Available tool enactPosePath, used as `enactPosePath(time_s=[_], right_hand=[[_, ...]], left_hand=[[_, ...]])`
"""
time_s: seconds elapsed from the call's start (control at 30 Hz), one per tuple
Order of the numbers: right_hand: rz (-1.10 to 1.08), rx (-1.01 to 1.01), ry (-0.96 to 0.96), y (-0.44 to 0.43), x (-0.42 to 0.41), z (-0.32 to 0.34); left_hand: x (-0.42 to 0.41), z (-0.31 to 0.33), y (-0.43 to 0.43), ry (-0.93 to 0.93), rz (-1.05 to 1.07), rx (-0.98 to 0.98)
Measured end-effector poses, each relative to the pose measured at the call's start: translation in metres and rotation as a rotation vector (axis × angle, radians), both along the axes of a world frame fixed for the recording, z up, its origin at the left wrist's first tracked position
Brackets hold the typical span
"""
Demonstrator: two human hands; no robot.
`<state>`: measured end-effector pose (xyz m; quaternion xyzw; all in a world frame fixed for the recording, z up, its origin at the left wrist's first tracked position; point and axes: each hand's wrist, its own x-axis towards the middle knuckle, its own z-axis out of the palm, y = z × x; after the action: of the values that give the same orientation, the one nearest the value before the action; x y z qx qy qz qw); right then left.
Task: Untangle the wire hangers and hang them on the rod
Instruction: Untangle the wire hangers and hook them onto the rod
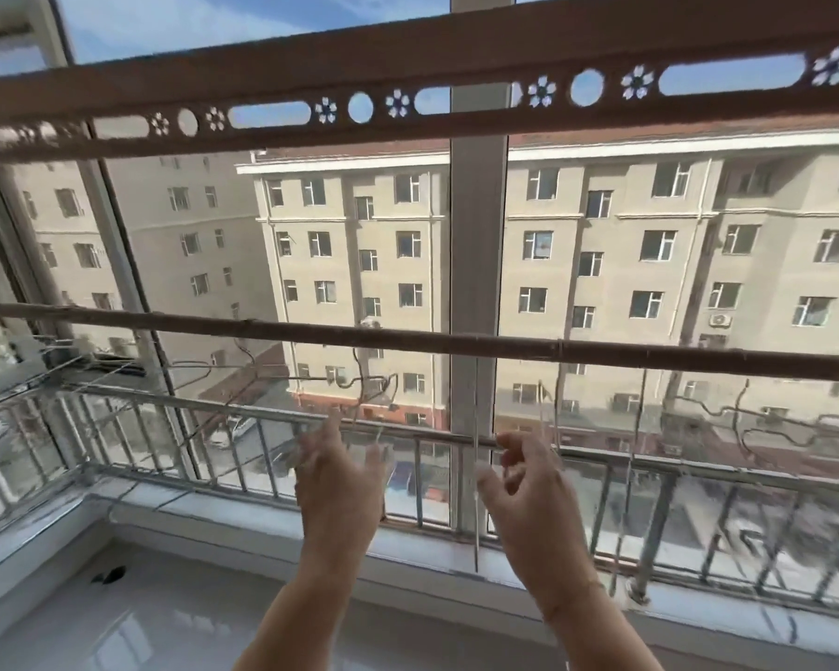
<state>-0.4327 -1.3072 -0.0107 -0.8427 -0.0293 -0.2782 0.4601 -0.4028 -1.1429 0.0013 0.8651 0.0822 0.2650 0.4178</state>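
A thin brown bamboo rod [408,337] runs across the window at mid height. Several pale wire hangers hang from it: one on the left [311,378], one seen edge-on as a vertical wire [476,506] in the middle, and more on the right [747,409]. My left hand [340,486] is raised below the rod with its fingers spread, and thin hanger wires [357,409] run just above its fingertips. My right hand [529,491] is raised beside it, fingers loosely curled. Its thumb is next to the edge-on wire but not pinched on it.
A wider brown rail with flower-shaped cut-outs [408,65] crosses above the rod. Beyond the glass stand a metal railing [243,414] and apartment blocks. A white windowsill [214,515] lies below, and a vertical window post [475,234] rises in the middle.
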Motion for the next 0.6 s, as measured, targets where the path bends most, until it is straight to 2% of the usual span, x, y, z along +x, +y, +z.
enactPosePath(time_s=[0.07, 0.17, 0.33, 0.6], right_hand=[[-0.086, -0.068, 0.094, 0.014, 0.010, -0.005], [-0.177, -0.111, 0.218, 0.030, 0.018, -0.012], [-0.288, -0.099, 0.249, 0.045, 0.027, -0.017], [-0.313, -0.037, 0.264, 0.057, 0.040, -0.016]], left_hand=[[0.012, -0.006, 0.015, 0.088, -0.114, 0.028], [0.022, -0.010, 0.032, 0.119, -0.250, 0.003], [0.039, -0.010, 0.043, 0.101, -0.382, -0.018], [0.051, -0.020, 0.034, 0.076, -0.481, -0.086]])
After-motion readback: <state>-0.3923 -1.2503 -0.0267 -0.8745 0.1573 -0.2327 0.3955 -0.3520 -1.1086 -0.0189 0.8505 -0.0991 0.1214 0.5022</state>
